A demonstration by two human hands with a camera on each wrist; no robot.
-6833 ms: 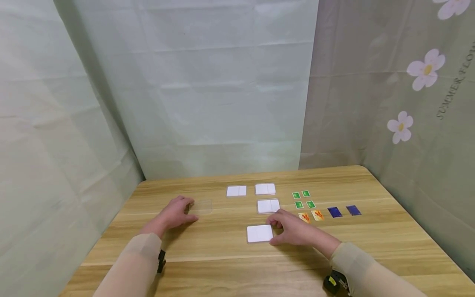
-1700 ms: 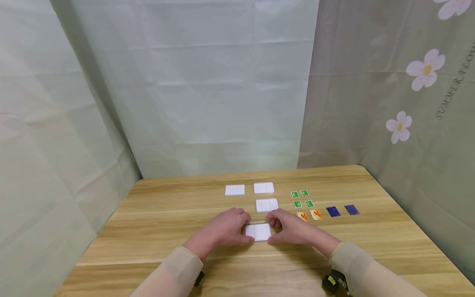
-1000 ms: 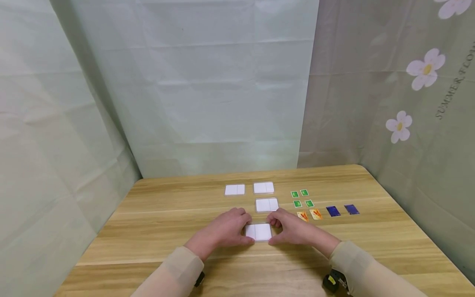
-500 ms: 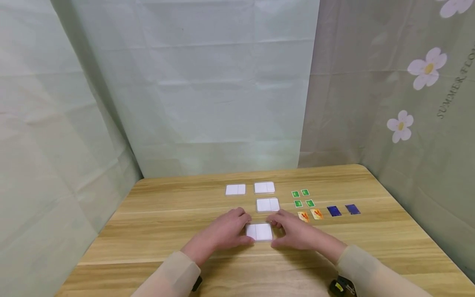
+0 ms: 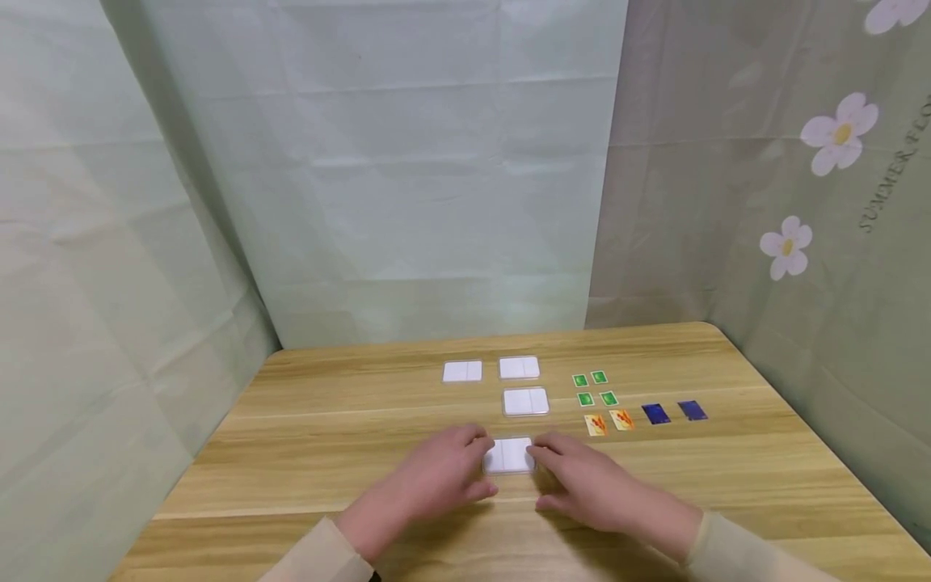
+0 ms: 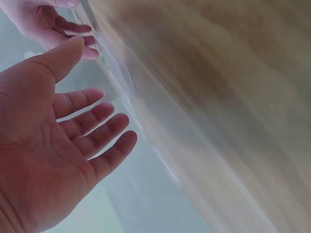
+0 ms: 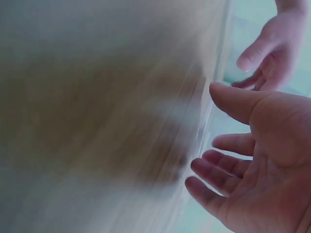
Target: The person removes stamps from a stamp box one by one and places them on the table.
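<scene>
A flat clear case [image 5: 511, 456] with white inserts lies on the table, between my two hands. My left hand [image 5: 436, 473] is at its left end, fingers relaxed and thumb apart. At the right end, my right hand [image 5: 592, 485] has its fingertips close over the case's edge, thumb apart and nearer the front. The left wrist view shows the left hand [image 6: 63, 136] with its palm exposed and nothing in it. In the right wrist view the right hand [image 7: 267, 160] likewise has spread, loosely bent fingers holding nothing.
Three similar cases lie farther back, such as the nearest one [image 5: 525, 402]. To the right are several small green cards [image 5: 585, 399], two orange cards [image 5: 596, 425] and two dark blue cards [image 5: 655, 414]. Fabric curtains [image 5: 436, 202] stand behind the wooden table [image 5: 327, 453].
The clear plastic cover under my left hand at the left was brought onto the front case. Both hands gripped that case's ends, and now they have let go and drawn slightly back toward me.
</scene>
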